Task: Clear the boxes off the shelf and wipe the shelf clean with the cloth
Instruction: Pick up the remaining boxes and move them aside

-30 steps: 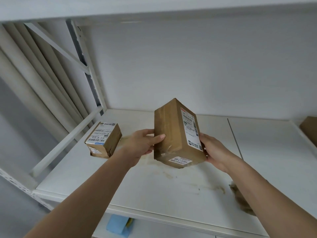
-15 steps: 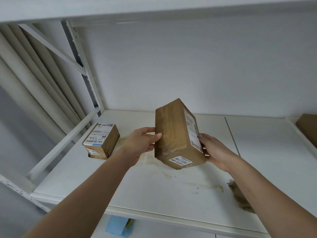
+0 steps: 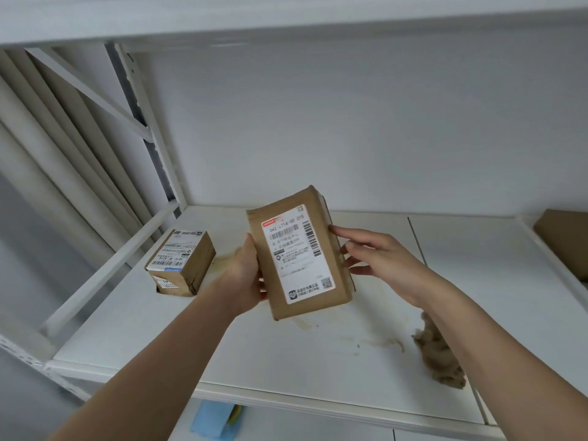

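A brown cardboard box with a white shipping label facing me is held above the white shelf. My left hand grips its left edge. My right hand has straight fingers, the fingertips touching the box's right edge. A smaller brown box with labels sits on the shelf at the left. A crumpled tan cloth lies on the shelf by my right forearm. Brown stains mark the shelf surface under the held box.
Another brown box shows at the far right edge, on the adjoining shelf section. The shelf's white frame and diagonal brace stand on the left, with an upper shelf overhead. A blue item lies on the lower shelf below.
The held box has turned so its label faces me. My right hand has loosened from gripping it to touching its right edge with straight fingers, while my left hand keeps hold.
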Tool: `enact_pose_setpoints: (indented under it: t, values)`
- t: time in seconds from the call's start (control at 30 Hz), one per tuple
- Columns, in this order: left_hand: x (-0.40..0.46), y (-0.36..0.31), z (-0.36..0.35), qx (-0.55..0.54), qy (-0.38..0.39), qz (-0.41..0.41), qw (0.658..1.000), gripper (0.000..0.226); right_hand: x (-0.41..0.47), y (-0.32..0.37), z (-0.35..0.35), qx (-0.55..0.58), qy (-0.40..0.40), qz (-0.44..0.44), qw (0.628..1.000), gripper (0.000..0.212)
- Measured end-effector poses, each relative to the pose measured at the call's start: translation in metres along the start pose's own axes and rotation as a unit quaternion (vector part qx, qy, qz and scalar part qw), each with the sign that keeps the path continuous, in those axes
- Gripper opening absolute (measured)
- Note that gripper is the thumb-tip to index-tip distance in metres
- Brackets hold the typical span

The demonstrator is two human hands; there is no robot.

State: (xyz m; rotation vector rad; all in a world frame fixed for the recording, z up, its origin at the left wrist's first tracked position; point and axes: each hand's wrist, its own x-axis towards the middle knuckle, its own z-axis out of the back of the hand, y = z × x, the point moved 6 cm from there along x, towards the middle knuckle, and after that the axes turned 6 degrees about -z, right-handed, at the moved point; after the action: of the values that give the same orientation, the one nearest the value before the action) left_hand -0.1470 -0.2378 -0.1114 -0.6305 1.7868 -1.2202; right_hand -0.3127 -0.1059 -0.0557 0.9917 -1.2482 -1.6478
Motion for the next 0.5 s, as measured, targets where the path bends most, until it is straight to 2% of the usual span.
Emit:
enact_pose_setpoints:
  t: [0.13,0.33,0.5]
  values:
    - [0.000,0.006,-0.001,-0.086,0.020,0.017,0.996,0.072,-0.005,0.008,-0.007,-0.046,0.023,0.034,0.998,0.048]
    - [-0.003,0.009,-0.003,-0.112,0.017,0.027,0.993,0.067,-0.011,0.018,-0.012,-0.045,0.044,0.051,0.997,0.052]
    - [-0.004,0.008,-0.003,-0.112,0.014,0.018,0.993,0.062,-0.013,0.017,-0.011,-0.049,0.048,0.051,0.996,0.045]
